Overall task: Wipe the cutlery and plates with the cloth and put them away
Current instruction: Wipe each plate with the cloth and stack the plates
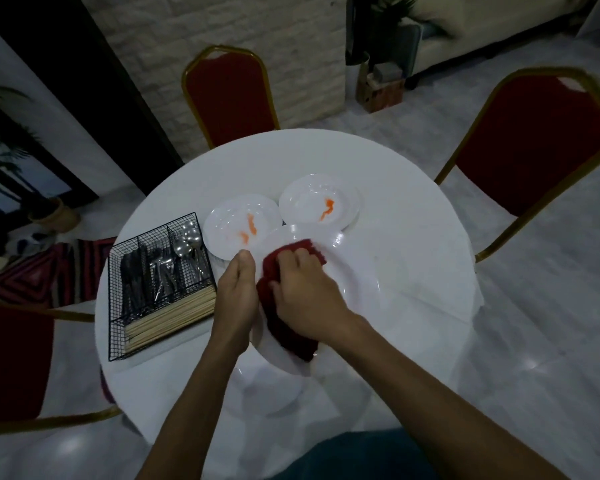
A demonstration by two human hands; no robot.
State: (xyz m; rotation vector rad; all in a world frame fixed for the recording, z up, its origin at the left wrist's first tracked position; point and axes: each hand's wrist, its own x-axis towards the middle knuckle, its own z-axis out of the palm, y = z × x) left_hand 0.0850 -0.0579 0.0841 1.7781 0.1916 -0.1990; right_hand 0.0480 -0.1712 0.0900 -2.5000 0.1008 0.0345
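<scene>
While our right hand (305, 289) clutches the red cloth (284, 329) against the large plate (350, 268), our left hand (236, 289) grips its rim. Beyond lie one orange-stained plate (229, 230) and a second stained plate (312, 199), with the cutlery basket (153, 289) leftward on the worktop (416, 220).

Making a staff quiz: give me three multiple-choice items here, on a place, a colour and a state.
1. Where is the wire basket? A) left side of the table B) on a chair C) on the floor
2. What colour is the cloth? A) white B) dark red C) blue
3. The plate nearest the basket is: A) broken B) covered by the cloth C) stained orange
Answers: 1 A, it stands on the table; 2 B, dark red under the right hand; 3 C, orange streaks show on it.
</scene>
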